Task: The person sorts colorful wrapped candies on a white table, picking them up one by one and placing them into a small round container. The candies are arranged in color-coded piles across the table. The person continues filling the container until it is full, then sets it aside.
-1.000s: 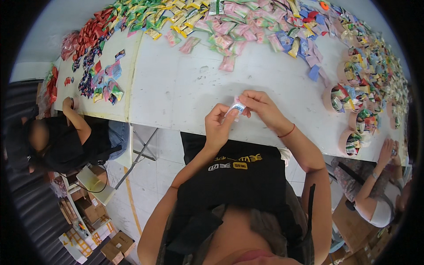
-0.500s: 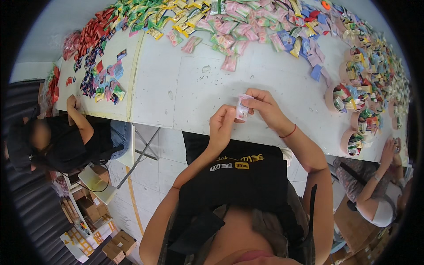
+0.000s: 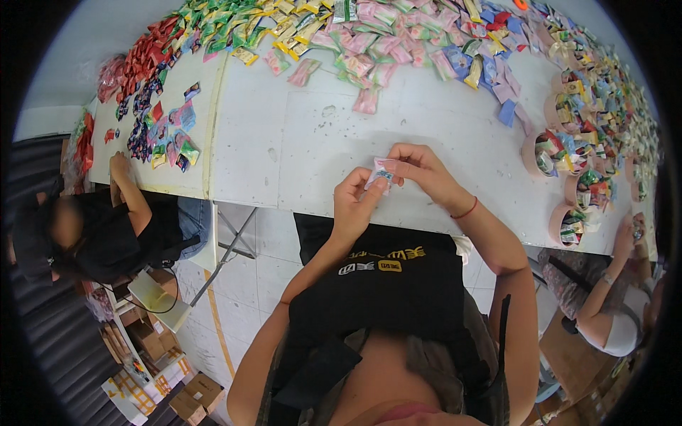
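Note:
A small pale pink and white wrapped packet (image 3: pixel 381 170), seemingly a candy, is held between my hands just above the near part of the white table (image 3: pixel 305 156). My left hand (image 3: pixel 355 202) pinches it from the lower left, the thumb lying over its front. At its upper right, my right hand (image 3: pixel 425 174) has thumb and fingers closed on the packet's edge. What is inside the wrapper does not show. Straight ahead lies a loose heap of pink and green packets (image 3: pixel 383 50), with one pink packet (image 3: pixel 366 101) nearest to my hands.
Red packets (image 3: pixel 145 53), green and yellow ones (image 3: pixel 220 28) and blue ones (image 3: pixel 508 89) line the far side. Round pink tubs (image 3: pixel 531 155) filled with mixed packets stand at right. One person (image 3: pixel 92 227) works at far left, another (image 3: pixel 611 312) at right.
The packet has tilted and come slightly left, showing a blue printed patch. My left thumb now lies over its front; my right hand has shifted slightly left.

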### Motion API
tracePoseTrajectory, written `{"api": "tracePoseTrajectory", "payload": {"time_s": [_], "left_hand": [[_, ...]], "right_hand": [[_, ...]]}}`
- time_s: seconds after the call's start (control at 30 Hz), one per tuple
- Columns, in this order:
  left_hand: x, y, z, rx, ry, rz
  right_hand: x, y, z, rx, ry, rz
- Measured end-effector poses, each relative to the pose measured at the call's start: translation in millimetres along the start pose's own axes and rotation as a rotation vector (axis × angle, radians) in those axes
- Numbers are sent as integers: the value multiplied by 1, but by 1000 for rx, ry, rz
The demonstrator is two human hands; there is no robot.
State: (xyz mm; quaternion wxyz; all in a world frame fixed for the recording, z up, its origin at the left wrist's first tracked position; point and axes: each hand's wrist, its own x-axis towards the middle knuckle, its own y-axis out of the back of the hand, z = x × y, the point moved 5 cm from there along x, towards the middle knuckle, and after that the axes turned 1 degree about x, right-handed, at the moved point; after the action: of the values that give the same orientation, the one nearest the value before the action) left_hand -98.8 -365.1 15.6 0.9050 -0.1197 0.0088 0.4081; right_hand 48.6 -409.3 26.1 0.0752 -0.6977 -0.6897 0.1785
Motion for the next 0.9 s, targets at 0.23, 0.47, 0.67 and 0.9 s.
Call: {"api": "tracePoseTrajectory", "payload": {"time_s": [0.23, 0.47, 0.67, 0.9], "left_hand": [[0, 1, 0, -2, 8, 26], [2, -4, 2, 26, 1, 101], [2, -1, -2, 17, -66, 25], [0, -3, -11, 122, -89, -7]], "right_hand": [[1, -2, 0, 34, 7, -13], [2, -1, 3, -24, 63, 51], [5, 23, 0, -23, 168, 205], [-2, 32, -20, 273, 120, 472]]}}
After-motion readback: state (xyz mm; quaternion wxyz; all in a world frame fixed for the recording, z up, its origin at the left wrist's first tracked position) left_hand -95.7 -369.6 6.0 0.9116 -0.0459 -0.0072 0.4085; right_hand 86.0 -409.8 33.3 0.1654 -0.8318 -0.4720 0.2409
